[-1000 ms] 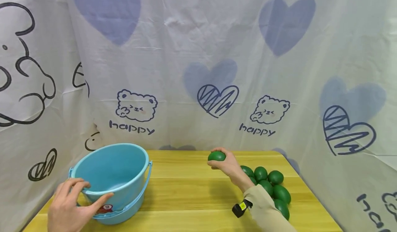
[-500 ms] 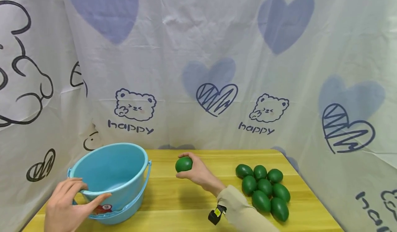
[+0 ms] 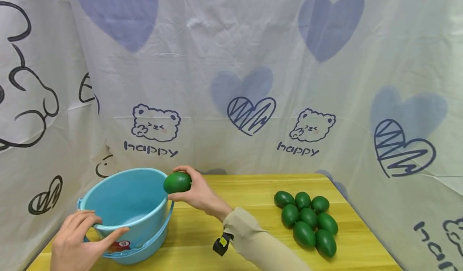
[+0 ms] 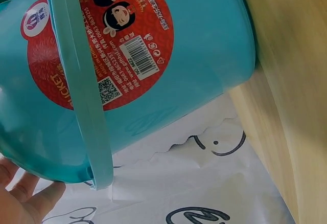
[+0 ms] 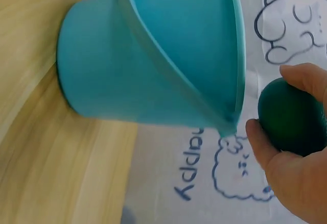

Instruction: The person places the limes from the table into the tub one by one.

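From the head view, the green egg [image 3: 177, 182] is smooth and oval, gripped by the right hand [image 3: 197, 194] just above the near-right rim of the blue bucket [image 3: 126, 206]. The left hand [image 3: 77, 239] pinches the bucket's near rim between thumb and fingers. More green eggs [image 3: 307, 222] lie well to the right of the right hand.

The left wrist view shows the bucket's red label [image 4: 102, 45] and fingers [image 4: 23, 203] beneath the rim.

The right wrist view shows the egg [image 5: 291, 116] curled in fingers beside the bucket's rim [image 5: 232, 70].

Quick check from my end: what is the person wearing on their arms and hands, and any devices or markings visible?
Both hands are bare, no gloves or rings visible. The right hand comes out of a long beige sleeve; a small black device with a yellow-green mark hangs under that wrist. The left hand shows no sleeve in the head view.
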Demonstrator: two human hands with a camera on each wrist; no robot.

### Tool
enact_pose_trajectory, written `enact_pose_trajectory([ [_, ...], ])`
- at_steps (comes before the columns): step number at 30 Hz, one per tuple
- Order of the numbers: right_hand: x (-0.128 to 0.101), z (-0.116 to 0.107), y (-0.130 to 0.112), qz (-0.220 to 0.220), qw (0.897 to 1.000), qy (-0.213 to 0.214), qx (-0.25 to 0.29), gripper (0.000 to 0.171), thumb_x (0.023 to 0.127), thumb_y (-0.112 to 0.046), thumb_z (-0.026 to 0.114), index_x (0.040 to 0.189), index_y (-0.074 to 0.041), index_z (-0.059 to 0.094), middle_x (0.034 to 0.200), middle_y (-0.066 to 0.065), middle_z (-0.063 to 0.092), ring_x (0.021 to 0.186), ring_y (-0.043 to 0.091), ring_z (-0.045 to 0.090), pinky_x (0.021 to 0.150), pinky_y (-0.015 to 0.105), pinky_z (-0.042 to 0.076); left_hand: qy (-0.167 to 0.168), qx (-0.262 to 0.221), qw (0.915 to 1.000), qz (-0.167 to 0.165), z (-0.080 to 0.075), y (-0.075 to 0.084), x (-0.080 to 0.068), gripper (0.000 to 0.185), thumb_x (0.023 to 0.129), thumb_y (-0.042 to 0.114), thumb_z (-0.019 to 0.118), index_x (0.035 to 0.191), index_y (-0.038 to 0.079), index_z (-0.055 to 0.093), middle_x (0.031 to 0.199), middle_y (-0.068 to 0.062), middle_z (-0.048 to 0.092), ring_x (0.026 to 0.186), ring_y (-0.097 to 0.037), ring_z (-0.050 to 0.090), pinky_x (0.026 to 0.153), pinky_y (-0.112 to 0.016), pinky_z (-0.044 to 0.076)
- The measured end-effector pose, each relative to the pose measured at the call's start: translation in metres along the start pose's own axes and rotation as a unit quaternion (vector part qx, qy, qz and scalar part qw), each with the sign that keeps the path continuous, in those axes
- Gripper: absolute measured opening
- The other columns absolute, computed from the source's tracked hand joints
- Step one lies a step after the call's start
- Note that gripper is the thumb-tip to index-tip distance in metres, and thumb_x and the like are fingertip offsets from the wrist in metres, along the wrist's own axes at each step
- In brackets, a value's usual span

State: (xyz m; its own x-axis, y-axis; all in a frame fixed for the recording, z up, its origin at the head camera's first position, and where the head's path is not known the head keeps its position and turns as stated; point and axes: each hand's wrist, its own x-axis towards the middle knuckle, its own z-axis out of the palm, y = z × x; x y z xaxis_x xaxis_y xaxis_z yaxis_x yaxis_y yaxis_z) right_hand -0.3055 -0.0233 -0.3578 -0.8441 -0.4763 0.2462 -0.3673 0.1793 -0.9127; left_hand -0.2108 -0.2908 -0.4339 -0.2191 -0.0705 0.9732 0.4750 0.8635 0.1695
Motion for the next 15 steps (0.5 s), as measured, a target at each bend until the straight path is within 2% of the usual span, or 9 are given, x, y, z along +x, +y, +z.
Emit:
enact_pose_trajectory([
  [7, 0.007, 0.021, -0.009, -0.006, 0.999, -0.024, -0.021, 0.064, 0.076, -0.009, 0.084, 0.129, -0.030, 0.055, 0.124, -0.003, 0.056, 0.099, 0.009, 0.057, 0.081, 0.024, 0.050, -0.010, 0.007, 0.9999, -0.001, -0.001, -0.001, 0.000, 0.085, 0.062, 0.084, 0.066, 0.067, -0.001, 0.062, 0.073, -0.020, 0.063, 0.077, -0.036, 0.052, 0.104, -0.004, 0.027],
  [15, 0.010, 0.031, -0.013, 0.002, 0.997, -0.025, -0.072, 0.066, 0.073, -0.011, 0.086, 0.127, -0.034, 0.056, 0.125, -0.005, 0.059, 0.102, 0.008, 0.058, 0.083, 0.024, 0.049, -0.010, 0.009, 0.9999, 0.002, -0.001, 0.000, 0.001, 0.086, 0.062, 0.084, 0.066, 0.066, -0.002, 0.062, 0.073, -0.020, 0.062, 0.076, -0.037, 0.053, 0.104, -0.003, 0.026],
])
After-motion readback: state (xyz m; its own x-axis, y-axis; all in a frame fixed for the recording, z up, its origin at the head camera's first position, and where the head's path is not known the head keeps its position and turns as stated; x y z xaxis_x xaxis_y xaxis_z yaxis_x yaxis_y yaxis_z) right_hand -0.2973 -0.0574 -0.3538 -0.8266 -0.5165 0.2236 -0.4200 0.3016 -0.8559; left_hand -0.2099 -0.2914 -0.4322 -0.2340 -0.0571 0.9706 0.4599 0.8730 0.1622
